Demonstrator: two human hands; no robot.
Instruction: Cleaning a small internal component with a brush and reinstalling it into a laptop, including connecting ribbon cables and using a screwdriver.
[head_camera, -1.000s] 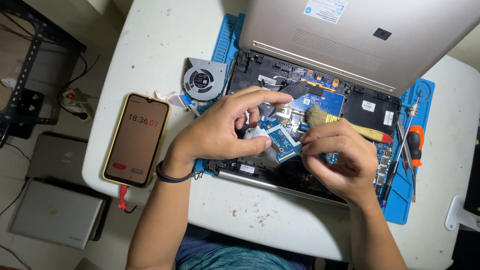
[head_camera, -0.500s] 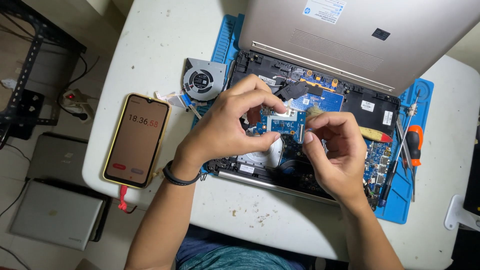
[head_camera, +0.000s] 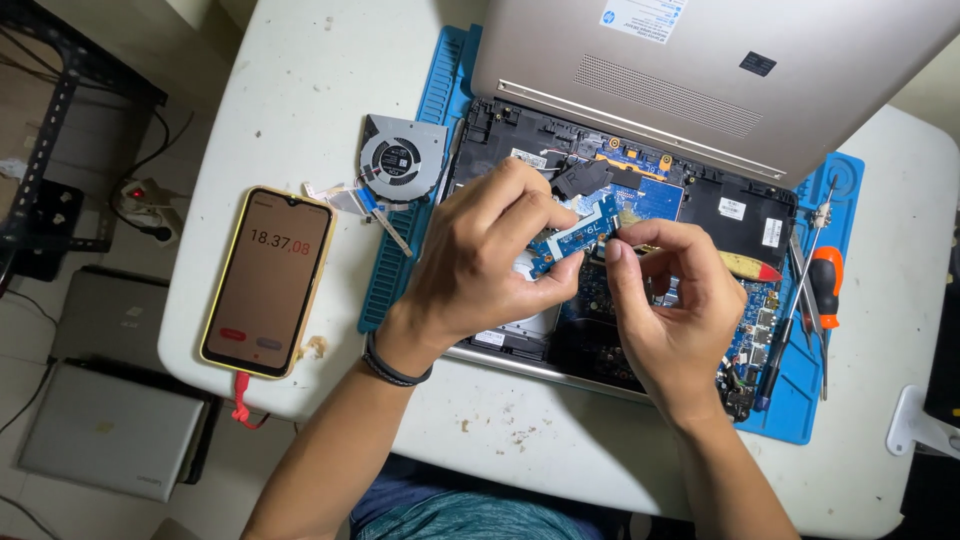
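Hands meet over the opened laptop (head_camera: 700, 215). The left hand (head_camera: 480, 265) pinches a small blue circuit board (head_camera: 575, 238) by its edge, lifted clear above the laptop's middle. At its 3 o'clock, the right hand (head_camera: 672, 300) closes on what may be a brush (head_camera: 745, 265). A removed fan (head_camera: 402, 160) lies at 10 o'clock, out of the way.

A smartphone (head_camera: 265, 282) with a lit timer screen is laid flat on the white table (head_camera: 300, 90), left of the blue work mat (head_camera: 400, 260). A detached cooling fan (head_camera: 402, 160) is set at the mat's upper left edge. An orange-handled screwdriver (head_camera: 826, 285) and tweezers (head_camera: 808, 300) are placed on the mat's right side. Two closed grey laptops (head_camera: 100, 440) are seen on the floor below, beside a power strip (head_camera: 140, 195).
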